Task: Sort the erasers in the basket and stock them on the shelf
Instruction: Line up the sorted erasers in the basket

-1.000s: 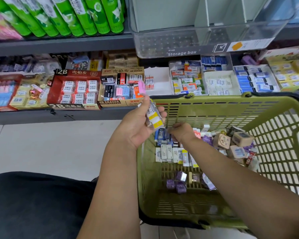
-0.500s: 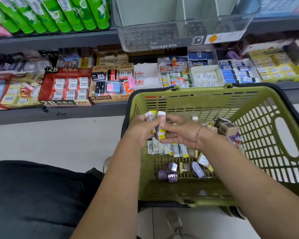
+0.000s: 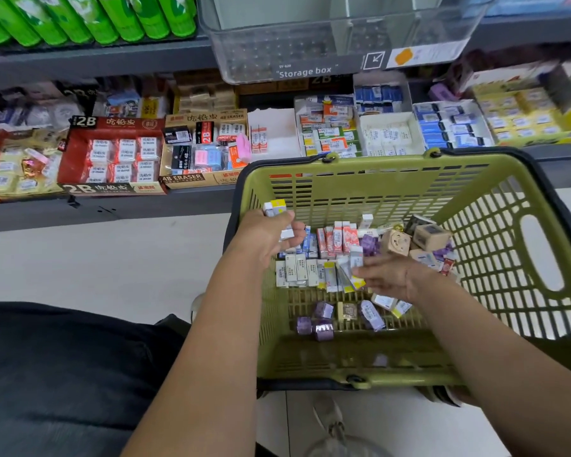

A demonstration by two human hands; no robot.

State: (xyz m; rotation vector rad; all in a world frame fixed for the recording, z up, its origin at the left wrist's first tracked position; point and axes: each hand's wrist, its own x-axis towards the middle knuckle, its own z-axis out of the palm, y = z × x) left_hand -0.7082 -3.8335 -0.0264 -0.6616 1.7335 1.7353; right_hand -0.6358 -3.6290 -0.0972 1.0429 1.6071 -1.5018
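Note:
An olive green basket (image 3: 360, 179) stands on the floor in front of the low shelf (image 3: 112, 209). Many small erasers (image 3: 310, 268) lie on its bottom: white, red-and-white, purple and tan ones. My left hand (image 3: 267, 234) hovers at the basket's left wall and grips a small stack of yellow-and-white erasers (image 3: 276, 206). My right hand (image 3: 393, 275) is down among the loose pieces, its fingers pinching one yellow-and-white eraser (image 3: 353, 270).
Open display boxes of erasers line the shelf, among them a red 2B box (image 3: 112, 153) and a 4B ERASER box (image 3: 205, 150). A clear storage box (image 3: 310, 44) and green tubes (image 3: 96, 18) sit above. My dark-clad knee (image 3: 63, 374) is at the lower left.
The left hand has come down from in front of the shelf to the basket's left side. The right hand has parted from it and moved right into the erasers, taking hold of one.

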